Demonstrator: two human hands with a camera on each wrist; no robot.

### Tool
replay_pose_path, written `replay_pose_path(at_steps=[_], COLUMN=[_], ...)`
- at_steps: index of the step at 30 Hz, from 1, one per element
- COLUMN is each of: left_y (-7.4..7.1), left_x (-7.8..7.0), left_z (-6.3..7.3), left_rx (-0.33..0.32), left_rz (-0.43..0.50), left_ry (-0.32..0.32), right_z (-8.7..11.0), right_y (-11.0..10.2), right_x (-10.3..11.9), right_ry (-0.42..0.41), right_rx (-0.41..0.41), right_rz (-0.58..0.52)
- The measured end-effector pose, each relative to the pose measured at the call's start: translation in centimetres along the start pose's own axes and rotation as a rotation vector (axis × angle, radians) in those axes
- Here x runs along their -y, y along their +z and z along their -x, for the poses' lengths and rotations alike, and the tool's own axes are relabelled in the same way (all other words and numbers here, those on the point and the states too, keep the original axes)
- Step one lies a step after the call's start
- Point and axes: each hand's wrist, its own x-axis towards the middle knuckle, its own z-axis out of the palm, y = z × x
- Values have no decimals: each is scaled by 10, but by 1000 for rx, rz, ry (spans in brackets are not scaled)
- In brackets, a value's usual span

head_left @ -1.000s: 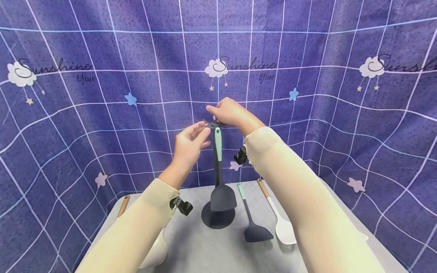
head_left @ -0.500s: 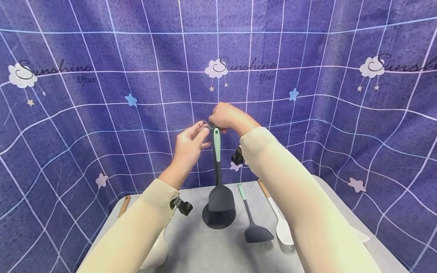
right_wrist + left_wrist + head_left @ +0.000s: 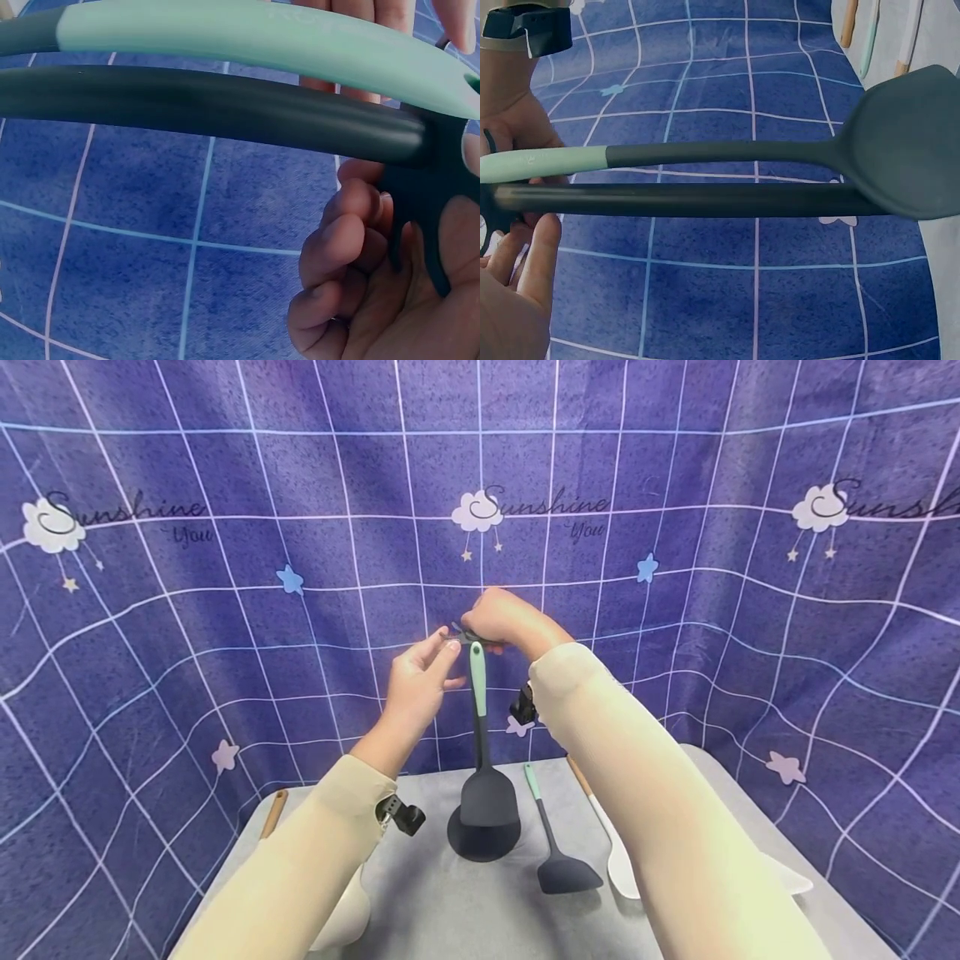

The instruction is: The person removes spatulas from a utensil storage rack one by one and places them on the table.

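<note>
A dark utensil stand [image 3: 483, 850] stands upright on its round base, its pole [image 3: 187, 105] topped by thin hooks [image 3: 431, 247]. A turner with a mint handle [image 3: 478, 681] and dark blade [image 3: 489, 797] hangs from the stand's top, in front of the pole. My left hand [image 3: 416, 681] pinches a hook on the left side between thumb and fingers. My right hand [image 3: 506, 617] reaches over from the right, with its fingers curled around the hooks at the top. In the right wrist view the curled fingers [image 3: 334, 240] show below the pole; part of the hook cluster is hidden.
On the grey table [image 3: 420, 893] lie a second mint-handled turner [image 3: 566, 872] and a white utensil with a wooden handle [image 3: 621, 864]. Another white utensil [image 3: 787, 875] shows behind the right sleeve. A wooden handle [image 3: 274, 812] and white bowl-shaped part [image 3: 345, 914] flank the left forearm.
My right hand has come down from above the stand's top and curled around the hooks. The hanging turner has shifted and turned slightly. My left hand stays nearly in place.
</note>
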Motion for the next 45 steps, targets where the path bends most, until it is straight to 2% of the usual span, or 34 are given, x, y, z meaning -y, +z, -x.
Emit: replay_pose_path(at_steps=[1, 4, 8, 12, 15, 19, 23, 31, 35, 45], left_y=[0, 1, 2, 1, 2, 5, 8, 12, 12, 12], left_x=[2, 7, 16, 25, 31, 38, 44, 51, 51, 54], left_z=[1, 6, 17, 28, 34, 38, 40, 46, 49, 49], left_rx=[0, 6, -6, 8, 52, 102, 146, 170, 176, 152], left_rz=[-7, -53, -173, -252, -259, -255, -273, -364, -367, -368], left_ry=[-2, -8, 15, 28, 22, 10, 0, -22, -40, -18], right_z=[-6, 11, 17, -7, 1, 40, 52, 54, 53, 56], right_y=[3, 1, 0, 7, 5, -4, -6, -6, -4, -4], right_x=[-5, 7, 11, -5, 1, 28, 33, 31, 29, 31], right_ry=[-3, 9, 6, -8, 1, 28, 30, 18, 11, 22], right_rx=[-20, -43, -40, -18, -21, -62, -69, -72, -78, -80], right_rz=[0, -17, -47, -100, -99, -60, -66, -77, -85, -89])
